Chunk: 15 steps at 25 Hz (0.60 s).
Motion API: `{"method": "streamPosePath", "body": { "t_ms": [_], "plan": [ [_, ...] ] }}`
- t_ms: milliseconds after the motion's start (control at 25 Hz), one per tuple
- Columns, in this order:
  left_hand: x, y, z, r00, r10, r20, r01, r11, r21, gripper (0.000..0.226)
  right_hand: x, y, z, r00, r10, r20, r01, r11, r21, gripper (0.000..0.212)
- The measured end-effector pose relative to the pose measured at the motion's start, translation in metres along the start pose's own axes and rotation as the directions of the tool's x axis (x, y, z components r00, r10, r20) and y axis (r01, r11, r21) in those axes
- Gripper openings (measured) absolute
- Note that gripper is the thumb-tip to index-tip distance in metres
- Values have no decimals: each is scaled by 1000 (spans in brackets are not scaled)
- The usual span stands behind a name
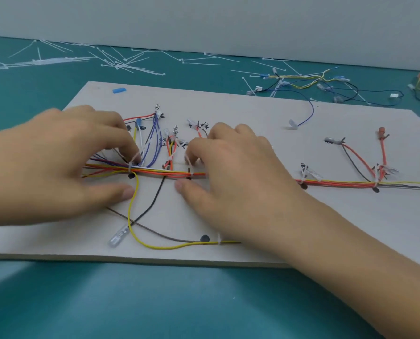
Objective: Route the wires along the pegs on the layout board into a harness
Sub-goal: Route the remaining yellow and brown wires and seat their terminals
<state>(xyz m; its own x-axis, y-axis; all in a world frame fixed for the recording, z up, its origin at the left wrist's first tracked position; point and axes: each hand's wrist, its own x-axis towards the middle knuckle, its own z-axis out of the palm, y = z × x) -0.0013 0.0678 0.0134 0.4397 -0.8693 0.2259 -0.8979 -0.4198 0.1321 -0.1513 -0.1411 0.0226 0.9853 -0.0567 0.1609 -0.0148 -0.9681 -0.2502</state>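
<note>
A pale layout board [253, 123] lies on the teal table. A bundle of red, orange and yellow wires [338, 184] runs left to right across it, past black pegs [303, 185] and branches that rise to labelled terminals. My left hand [76, 162] curls its fingers onto the bundle at a white cable tie [130, 165], with its thumb on the board below. My right hand [236, 177] curls its fingertips at a second cable tie [187, 162], its thumb just below the bundle. A yellow wire [133, 216] and a black wire [152, 204] loop down toward the front.
Loose white cable ties [45, 61] lie scattered along the back of the table. A second harness [302, 81] sits at the back right, with a blue wire [309, 113] trailing onto the board. A clear terminal [117, 237] lies near the board's front edge [155, 261].
</note>
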Motion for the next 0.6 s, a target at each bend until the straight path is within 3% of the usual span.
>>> {"method": "streamPosePath", "body": {
  "t_ms": [40, 160, 280, 360, 600],
  "plan": [
    [3, -1, 0, 996, -28, 84, 26, 999, 18, 34, 6, -6, 0, 1000, -11, 9, 11, 998, -62, 26],
    [10, 1, 0, 995, 55, 83, -61, 996, 67, 19, 18, -21, 1, 996, -41, 84, 53, 987, -149, 36],
    [9, -9, 13, 992, 77, 97, -99, 963, 252, 33, 18, -21, 11, 997, -27, 72, 35, 993, -115, 24],
    [10, -14, 12, 985, 102, 138, -138, 949, 285, 37, 17, -15, 15, 1000, -3, 27, 4, 1000, -27, 18],
    [17, -16, 6, 987, 133, 85, -141, 985, 102, 6, 21, -12, 10, 999, 13, 37, -17, 996, 91, 18]
  ]
}}
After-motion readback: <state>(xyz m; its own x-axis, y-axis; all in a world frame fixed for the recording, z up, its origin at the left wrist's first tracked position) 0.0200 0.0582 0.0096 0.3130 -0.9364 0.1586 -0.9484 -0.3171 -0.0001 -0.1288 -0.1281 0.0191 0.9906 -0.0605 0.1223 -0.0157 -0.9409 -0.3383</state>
